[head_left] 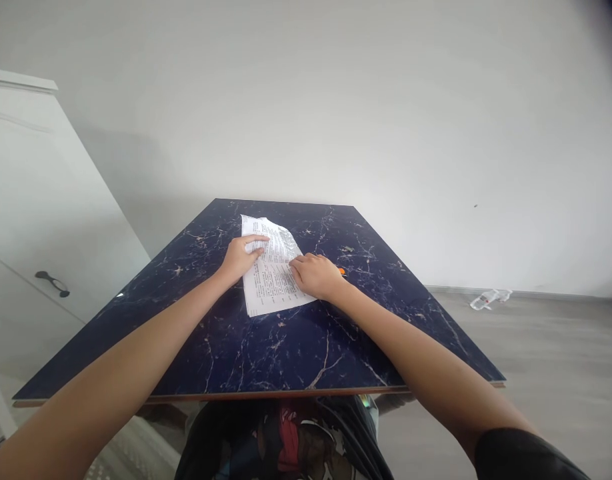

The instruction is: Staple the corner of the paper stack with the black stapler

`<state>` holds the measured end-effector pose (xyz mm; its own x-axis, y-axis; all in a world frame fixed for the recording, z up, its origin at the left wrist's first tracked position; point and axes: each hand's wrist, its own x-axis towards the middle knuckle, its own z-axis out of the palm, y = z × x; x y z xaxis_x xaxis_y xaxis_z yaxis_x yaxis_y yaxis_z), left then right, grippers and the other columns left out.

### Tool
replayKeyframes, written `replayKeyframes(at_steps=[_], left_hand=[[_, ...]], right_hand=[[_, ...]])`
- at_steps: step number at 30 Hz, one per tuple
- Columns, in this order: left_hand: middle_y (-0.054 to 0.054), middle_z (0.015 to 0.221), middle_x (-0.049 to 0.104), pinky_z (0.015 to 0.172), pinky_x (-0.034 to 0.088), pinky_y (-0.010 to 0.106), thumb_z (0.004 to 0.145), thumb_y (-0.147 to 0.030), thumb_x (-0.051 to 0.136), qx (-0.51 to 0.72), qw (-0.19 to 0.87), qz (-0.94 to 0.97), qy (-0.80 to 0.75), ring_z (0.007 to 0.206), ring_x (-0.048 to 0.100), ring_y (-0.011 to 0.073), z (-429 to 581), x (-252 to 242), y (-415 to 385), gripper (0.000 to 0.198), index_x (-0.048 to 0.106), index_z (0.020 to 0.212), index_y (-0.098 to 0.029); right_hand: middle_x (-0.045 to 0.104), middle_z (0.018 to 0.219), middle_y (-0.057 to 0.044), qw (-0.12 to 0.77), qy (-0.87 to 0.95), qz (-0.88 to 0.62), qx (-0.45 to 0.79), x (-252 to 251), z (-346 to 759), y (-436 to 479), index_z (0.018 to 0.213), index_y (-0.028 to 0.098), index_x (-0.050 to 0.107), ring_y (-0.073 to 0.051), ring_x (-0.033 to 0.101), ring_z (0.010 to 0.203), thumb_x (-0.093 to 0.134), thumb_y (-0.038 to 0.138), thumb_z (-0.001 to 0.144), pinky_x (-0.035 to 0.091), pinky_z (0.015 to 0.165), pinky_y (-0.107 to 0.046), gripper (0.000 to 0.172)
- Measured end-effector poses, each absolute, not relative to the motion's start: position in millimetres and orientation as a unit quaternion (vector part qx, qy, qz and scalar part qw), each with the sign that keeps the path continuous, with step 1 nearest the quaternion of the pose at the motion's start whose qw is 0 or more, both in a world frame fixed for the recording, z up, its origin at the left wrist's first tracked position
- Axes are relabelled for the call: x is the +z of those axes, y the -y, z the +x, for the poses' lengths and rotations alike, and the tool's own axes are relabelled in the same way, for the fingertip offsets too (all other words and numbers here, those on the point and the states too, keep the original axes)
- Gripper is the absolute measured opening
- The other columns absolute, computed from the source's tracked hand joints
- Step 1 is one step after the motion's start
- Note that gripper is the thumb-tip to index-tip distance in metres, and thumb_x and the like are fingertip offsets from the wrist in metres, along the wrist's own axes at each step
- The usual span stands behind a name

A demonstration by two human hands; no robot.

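Note:
A folded sheaf of printed paper (273, 290) lies on the dark blue marbled table, its upper part lifted and bent along a crease. At its left edge my left hand (239, 259) holds the paper, with thumb and index finger showing on the printed side. My right hand (317, 275) grips the right side near the crease, its fingers bent and pressed together; the paper under them is hidden. Just beyond the right hand, a small orange object (342, 272) peeks out, mostly covered, so its kind cannot be made out.
The marbled table (281, 357) reaches back to a pale wall (336, 100). A white cabinet (46, 187) with a dark handle (53, 284) stands on the left. Crumpled clear plastic (490, 299) lies on the grey floor at the right.

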<state>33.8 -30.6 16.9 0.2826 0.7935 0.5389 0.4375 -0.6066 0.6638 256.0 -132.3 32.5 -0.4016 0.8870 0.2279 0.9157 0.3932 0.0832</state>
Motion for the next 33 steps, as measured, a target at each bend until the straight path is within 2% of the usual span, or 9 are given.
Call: replayKeyframes(at_steps=[7,12,16,21,24,26,28,30,33], left_hand=[[0.004,0.124,0.074,0.113,0.045,0.049,0.084,-0.025,0.07,0.444,0.203,0.775,-0.4,0.122,0.065,0.0286,28.7,15.1,26.6,0.027,0.078,0.11,-0.027],[0.005,0.135,0.068,0.113,0.044,0.052,0.084,-0.027,0.072,0.378,0.204,0.782,-0.452,0.129,0.061,0.0316,15.9,9.8,12.9,0.032,0.076,0.115,-0.03],[0.002,0.141,0.064,0.116,0.04,0.048,0.087,-0.029,0.068,0.283,0.162,0.818,-0.474,0.135,0.055,0.0301,5.9,11.2,5.4,0.034,0.072,0.121,-0.031],[0.007,0.151,0.055,0.106,0.048,0.05,0.089,-0.042,0.066,0.186,0.131,0.83,-0.509,0.133,0.055,0.0363,-3.2,13.4,0.0,0.062,0.05,0.148,-0.032],[0.018,0.145,0.058,0.101,0.048,0.057,0.084,-0.053,0.07,0.138,0.085,0.818,-0.552,0.13,0.055,0.0451,-8.0,11.6,-2.5,0.082,0.04,0.156,-0.028],[0.023,0.147,0.054,0.1,0.045,0.064,0.081,-0.058,0.072,0.119,0.046,0.801,-0.585,0.133,0.049,0.0515,-10.1,9.5,-3.4,0.085,0.043,0.155,-0.028],[0.022,0.154,0.046,0.103,0.042,0.066,0.082,-0.057,0.071,0.113,0.032,0.805,-0.582,0.14,0.042,0.052,-10.7,7.3,-4.1,0.075,0.052,0.15,-0.029],[0.017,0.159,0.043,0.109,0.04,0.06,0.087,-0.049,0.066,0.112,0.048,0.836,-0.536,0.143,0.041,0.0457,-9.7,5.5,-5.0,0.057,0.062,0.14,-0.03],[0.01,0.146,0.059,0.107,0.046,0.049,0.085,-0.043,0.067,0.164,0.09,0.851,-0.49,0.132,0.056,0.0365,-7.2,4.3,-5.8,0.038,0.074,0.12,-0.032]], right_hand=[[0.075,0.111,-0.006,0.168,0.803,-0.571,0.01,38.2,268.8,129.7,0.121,0.026,0.068,-0.026,0.069,0.098,0.027,0.04,0.107,0.051,0.079,-0.036,0.045],[0.076,0.104,-0.007,0.35,0.758,-0.535,0.128,33.4,283.4,118.7,0.103,0.02,0.073,-0.023,0.071,0.094,0.02,0.051,0.108,0.052,0.085,-0.035,0.061],[0.077,0.089,-0.008,0.451,0.709,-0.504,0.199,32.2,295.5,111.1,0.089,0.017,0.074,-0.021,0.072,0.085,0.031,0.053,0.105,0.053,0.083,-0.032,0.059],[0.077,0.091,-0.007,0.377,0.753,-0.5,0.203,47.4,311.1,116.5,0.086,0.019,0.075,-0.024,0.071,0.087,0.04,0.057,0.102,0.051,0.083,-0.035,0.054],[0.076,0.108,-0.007,0.265,0.806,-0.479,0.226,57.4,321.8,121.9,0.101,0.022,0.076,-0.025,0.069,0.098,0.049,0.06,0.098,0.05,0.086,-0.036,0.047],[0.074,0.115,-0.008,0.194,0.836,-0.456,0.235,60.4,328.2,123.6,0.114,0.023,0.073,-0.025,0.067,0.1,0.063,0.06,0.089,0.05,0.083,-0.036,0.045],[0.073,0.112,-0.008,0.134,0.86,-0.441,0.221,60.5,333.6,123.6,0.115,0.023,0.071,-0.024,0.067,0.093,0.073,0.055,0.081,0.049,0.077,-0.034,0.047],[0.073,0.096,-0.007,0.091,0.868,-0.449,0.194,59.2,339.2,121.8,0.103,0.021,0.073,-0.022,0.065,0.079,0.075,0.049,0.079,0.046,0.068,-0.033,0.037],[0.068,0.074,-0.006,0.062,0.84,-0.518,0.147,58.4,349.8,117.1,0.084,0.02,0.072,-0.018,0.059,0.063,0.072,0.041,0.081,0.041,0.06,-0.033,0.022]])
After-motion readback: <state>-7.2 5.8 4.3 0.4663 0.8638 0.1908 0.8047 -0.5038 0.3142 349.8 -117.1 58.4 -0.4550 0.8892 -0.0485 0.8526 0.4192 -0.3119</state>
